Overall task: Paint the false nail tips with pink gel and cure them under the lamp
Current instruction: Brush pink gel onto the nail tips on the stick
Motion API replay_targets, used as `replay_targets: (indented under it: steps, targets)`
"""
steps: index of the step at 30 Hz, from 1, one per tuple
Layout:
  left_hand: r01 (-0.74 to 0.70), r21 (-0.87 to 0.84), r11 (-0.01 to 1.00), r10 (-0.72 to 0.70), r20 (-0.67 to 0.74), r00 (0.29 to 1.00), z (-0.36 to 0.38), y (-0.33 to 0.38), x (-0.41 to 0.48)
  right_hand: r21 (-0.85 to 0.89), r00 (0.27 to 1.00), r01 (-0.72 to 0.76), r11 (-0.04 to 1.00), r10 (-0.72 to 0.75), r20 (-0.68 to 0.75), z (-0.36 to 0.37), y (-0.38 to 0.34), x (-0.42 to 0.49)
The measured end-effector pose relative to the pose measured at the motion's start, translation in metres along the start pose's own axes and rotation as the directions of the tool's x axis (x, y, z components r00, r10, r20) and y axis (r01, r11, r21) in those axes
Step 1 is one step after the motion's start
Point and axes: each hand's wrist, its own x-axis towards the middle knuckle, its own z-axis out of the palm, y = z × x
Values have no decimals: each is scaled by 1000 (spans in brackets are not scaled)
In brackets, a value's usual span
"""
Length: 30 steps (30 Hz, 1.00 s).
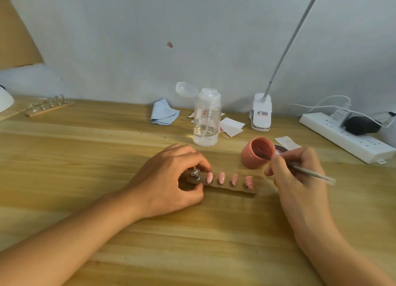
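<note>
- Four glossy pink, almond-shaped nail tips stand along a narrow wooden strip near the middle of the table.
- The left hand pinches the strip's left end, fingers curled.
- The right hand grips a slim brush, its tip at a round pink jar.
- The table is pale grained wood; a clear plastic bottle stands near its far edge, before a matte grey wall.
</note>
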Motion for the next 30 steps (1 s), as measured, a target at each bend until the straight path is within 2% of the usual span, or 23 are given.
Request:
replay_targets:
  steps: [11, 14, 18, 20, 24, 26, 30]
  targets:
    - [12, -22, 1000, -12, -6, 1000, 3, -4, 0, 1, 1000, 2, 1000, -2, -10, -1, -3, -2]
    - [22, -30, 999, -22, -3, 1000, 3, -6, 1, 66, 997, 72, 995, -72, -6, -1, -13, -8]
    - [52, -55, 997, -51, 28, 998, 3, -8, 2, 117, 980, 175, 978, -184, 71, 1, -26, -22]
    - [65, -80, 995, -63, 27, 998, 3, -8, 2, 182, 986, 103, 978, -124, 109, 5, -27, -31]
    - [84, -91, 992, -80, 46, 996, 2, -7, 3, 263, 978, -183, 947, 150, 144, 12, -22, -43]
    - [89, -96, 991, -84, 52, 995, 2, -8, 2, 285, 968, -235, 929, 197, 153, 13, -24, -43]
    - [86, -103, 991, -81, 49, 995, 3, -9, 2, 297, 967, -240, 924, 201, 154, 18, -28, -44]
